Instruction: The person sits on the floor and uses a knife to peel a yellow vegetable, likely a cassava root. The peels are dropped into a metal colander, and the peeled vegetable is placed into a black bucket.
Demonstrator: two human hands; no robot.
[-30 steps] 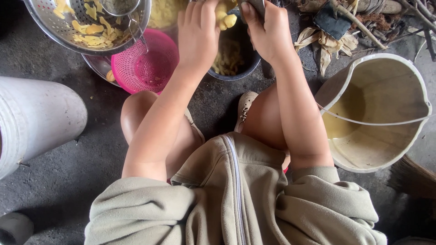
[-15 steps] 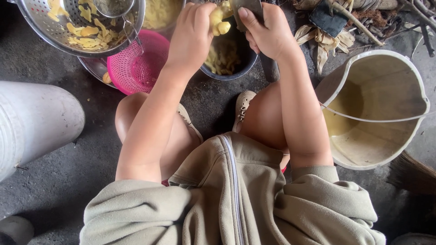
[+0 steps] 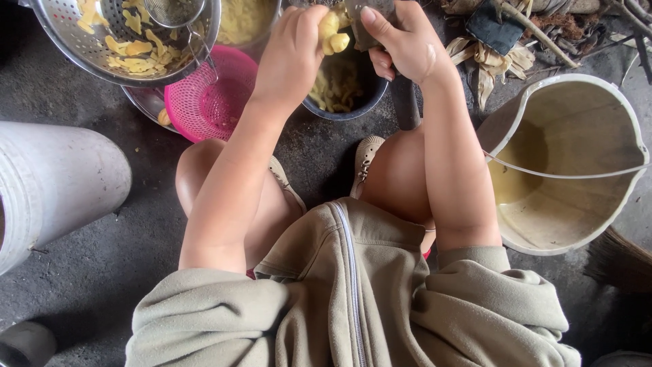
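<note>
- Above the dark round bowl (image 3: 353, 81) with yellow slices in it, both hands work near the top edge of the view.
- The left hand (image 3: 292, 58) has its fingers curled tight around a knobbly yellow piece of root (image 3: 333, 35), which sits over the bowl.
- The right hand (image 3: 404, 44) has its fingers wrapped around a grey flat blade tool (image 3: 401, 95); its dark handle end points down past the bowl's right side, and its thumb presses on the top part, next to the root.
- I cannot tell if the blade edge touches the root, because the hands hide it.
- To do this well, I think the root should stay right over the bowl so each slice drops in, and the left fingertips should stay back from the blade.
- Left of the bowl sits a pink plastic strainer (image 3: 204, 98), and further left a shiny metal colander with holes (image 3: 88, 47) holds more yellow slices.
- Right of the bowl lies a big cream plastic bucket (image 3: 598, 224), tipped on its side, with a thin wire handle.
- Far left of the bowl lies a white round drum (image 3: 61, 183).
- Below the bowl are the person's bare knees, tan shoes (image 3: 367, 160) and a beige zip jacket (image 3: 353, 299), on a dark grey floor (image 3: 109, 272).
</note>
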